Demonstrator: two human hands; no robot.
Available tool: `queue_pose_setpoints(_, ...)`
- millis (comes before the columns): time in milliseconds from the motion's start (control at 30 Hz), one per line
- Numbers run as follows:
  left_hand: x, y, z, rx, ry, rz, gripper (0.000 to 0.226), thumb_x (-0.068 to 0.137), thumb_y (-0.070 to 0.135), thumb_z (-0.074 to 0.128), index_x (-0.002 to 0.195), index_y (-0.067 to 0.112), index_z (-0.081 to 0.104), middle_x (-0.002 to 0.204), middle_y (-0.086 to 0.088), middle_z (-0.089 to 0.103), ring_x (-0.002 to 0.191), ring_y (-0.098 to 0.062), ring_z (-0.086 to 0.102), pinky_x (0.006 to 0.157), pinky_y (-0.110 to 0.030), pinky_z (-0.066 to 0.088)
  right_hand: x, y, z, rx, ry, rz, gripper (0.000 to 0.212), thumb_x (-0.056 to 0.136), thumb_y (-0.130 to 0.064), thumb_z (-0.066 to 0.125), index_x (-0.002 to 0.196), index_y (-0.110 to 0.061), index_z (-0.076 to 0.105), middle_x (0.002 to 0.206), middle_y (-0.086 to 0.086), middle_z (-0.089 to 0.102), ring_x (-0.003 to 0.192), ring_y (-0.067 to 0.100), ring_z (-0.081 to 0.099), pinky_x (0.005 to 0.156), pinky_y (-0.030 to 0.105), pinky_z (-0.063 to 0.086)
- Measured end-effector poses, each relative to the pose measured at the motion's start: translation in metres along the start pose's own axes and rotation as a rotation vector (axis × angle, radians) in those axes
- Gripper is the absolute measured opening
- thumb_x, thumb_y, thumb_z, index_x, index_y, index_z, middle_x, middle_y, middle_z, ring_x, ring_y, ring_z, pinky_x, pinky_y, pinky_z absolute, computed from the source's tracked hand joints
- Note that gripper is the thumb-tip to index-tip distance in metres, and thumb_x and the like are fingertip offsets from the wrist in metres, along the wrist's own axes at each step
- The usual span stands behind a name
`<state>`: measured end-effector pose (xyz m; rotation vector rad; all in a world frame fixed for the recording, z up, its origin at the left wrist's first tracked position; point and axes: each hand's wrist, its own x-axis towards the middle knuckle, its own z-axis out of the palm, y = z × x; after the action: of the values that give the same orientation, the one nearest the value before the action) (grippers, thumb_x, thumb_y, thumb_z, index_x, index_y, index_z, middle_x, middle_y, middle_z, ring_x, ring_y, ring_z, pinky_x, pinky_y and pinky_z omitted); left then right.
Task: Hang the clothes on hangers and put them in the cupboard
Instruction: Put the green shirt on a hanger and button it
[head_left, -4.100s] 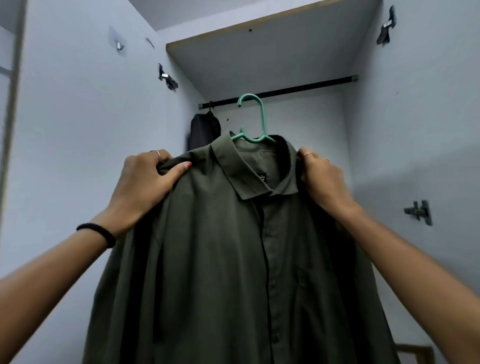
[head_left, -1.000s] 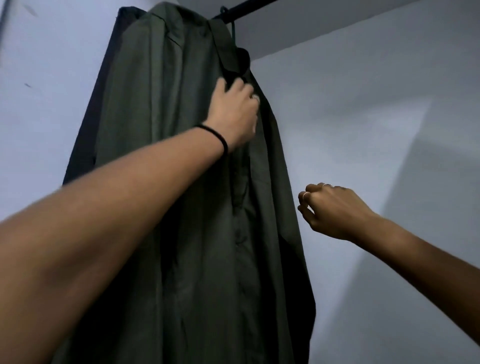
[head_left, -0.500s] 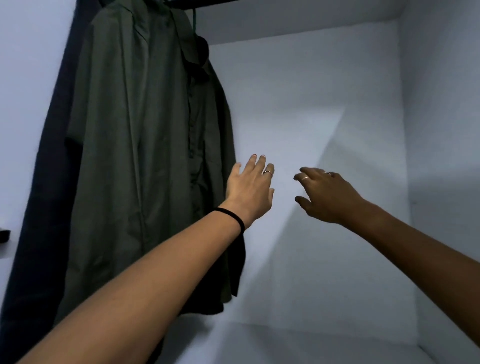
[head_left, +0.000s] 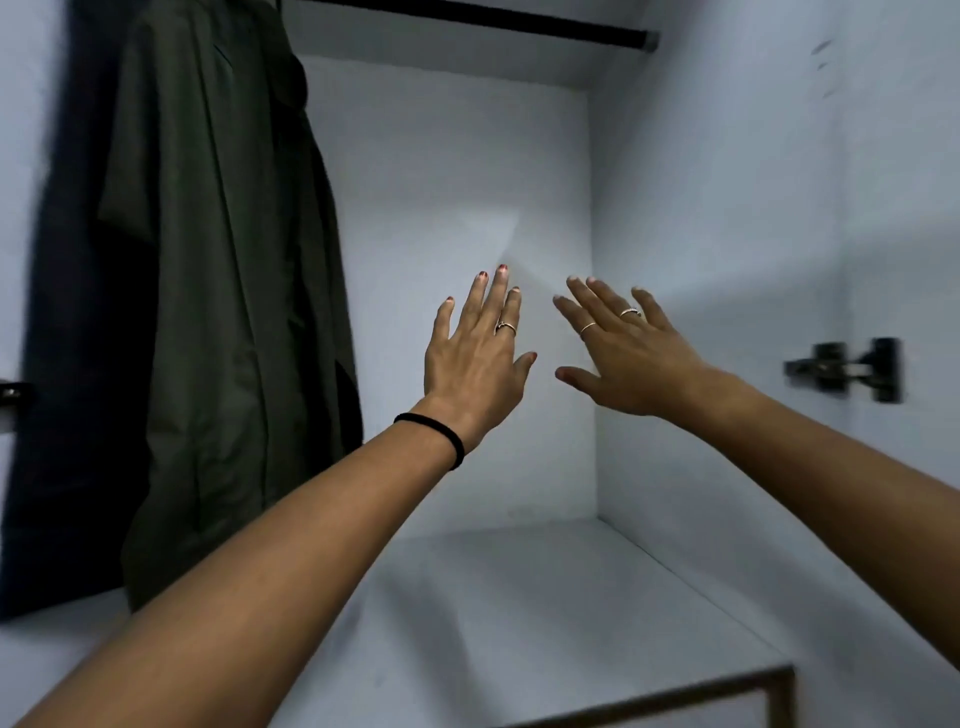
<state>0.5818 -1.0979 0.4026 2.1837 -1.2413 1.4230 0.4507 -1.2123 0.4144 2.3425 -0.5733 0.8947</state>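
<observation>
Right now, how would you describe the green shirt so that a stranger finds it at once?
Look inside the white cupboard, at the left end of the black rail. Two garments hang there side by side. The green shirt is the right one, olive and collared; its neighbour, the dark garment, hangs against the left wall.

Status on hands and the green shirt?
Left hand open, right hand open, both empty. Green shirt hanging at cupboard's left. Nothing in the way.
</observation>
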Motion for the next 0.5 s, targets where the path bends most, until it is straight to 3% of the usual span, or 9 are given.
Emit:
queue_pose_setpoints(233,-0.009,0.071,-0.064,-0.189,0.143,0.125,0.073,0.099,0.057,0.017,0.153,0.018,-0.013,0.159,-0.003,-0.023,0.147,-0.02,-0.018,0.118,-0.042,-0.004,-0.09,0.052,-0.086,-0.217,0.026,0.116,0.08,0.097,-0.058,0.03,0.153,-0.018,-0.012,0.16,0.003,-0.02,0.147,0.018,-0.018,0.117,0.048,-0.011)
queue_pose_setpoints(400,-0.012,0.161,-0.117,-0.525,0.233,0.183,0.068,0.101,0.054,0.022,0.154,0.021,-0.004,0.16,0.001,-0.017,0.147,-0.018,-0.016,0.117,-0.038,-0.007,-0.177,0.097,-0.161,-0.326,0.1,0.193,0.08,0.094,-0.049,0.046,0.155,-0.015,0.007,0.162,0.005,-0.006,0.149,0.02,-0.004,0.118,0.048,-0.004)
queue_pose_setpoints(500,-0.027,0.228,-0.15,-0.705,0.284,0.283,0.066,0.101,0.052,0.025,0.155,0.023,0.001,0.161,0.001,-0.013,0.148,-0.018,-0.015,0.117,-0.04,-0.008,-0.244,0.122,-0.202,-0.421,0.175,0.235,0.072,0.093,-0.044,0.049,0.152,-0.012,0.023,0.162,0.008,0.01,0.149,0.023,0.011,0.119,0.049,0.008)
